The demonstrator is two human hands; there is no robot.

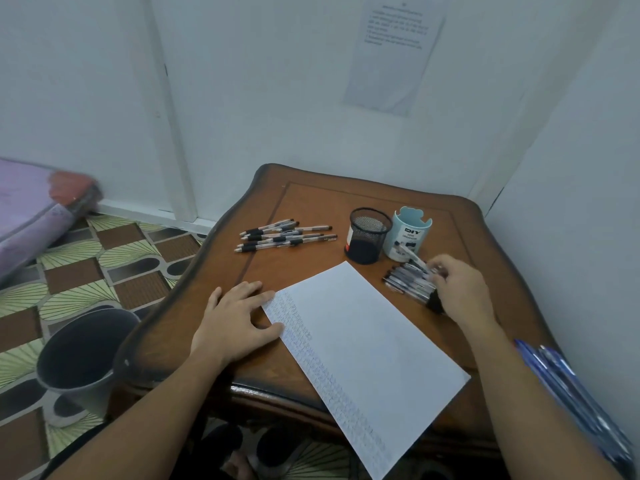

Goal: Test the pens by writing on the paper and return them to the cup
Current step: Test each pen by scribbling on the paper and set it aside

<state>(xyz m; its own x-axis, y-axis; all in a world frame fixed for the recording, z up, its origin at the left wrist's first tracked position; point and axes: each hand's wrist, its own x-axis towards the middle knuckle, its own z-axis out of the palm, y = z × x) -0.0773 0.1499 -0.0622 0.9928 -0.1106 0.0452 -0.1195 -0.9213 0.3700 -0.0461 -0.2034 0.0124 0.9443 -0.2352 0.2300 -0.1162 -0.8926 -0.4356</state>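
1. Pressed flat near the left edge of the tabletop (311,202), fingers straight and spread: left hand (239,320), fingertips overlapping the left margin of the paper (363,348).
2. Lying askew across the near half of the tabletop, one corner hanging past the near edge: the paper, with rows of small scribbles down its left side.
3. Close to the right edge, fingers curled and pinching a pen (412,257): right hand (460,289); pen tilted, its far end towards the cups; detail blurred.
4. Under and just beside that hand: heap of pens (407,282), partly hidden by the fingers.
5. Towards the far right corner, upright and touching side by side: black mesh cup (367,237) and light-blue organiser cup (410,237), just beyond the heap.
6. Towards the far left corner, well apart from the cups: loose pens (284,235) with black grips, lying roughly parallel.
7. Along the near right edge, beside the right forearm: bundle of blue pens (568,386).
8. On the patterned floor by the near left corner: dark bucket (83,355).
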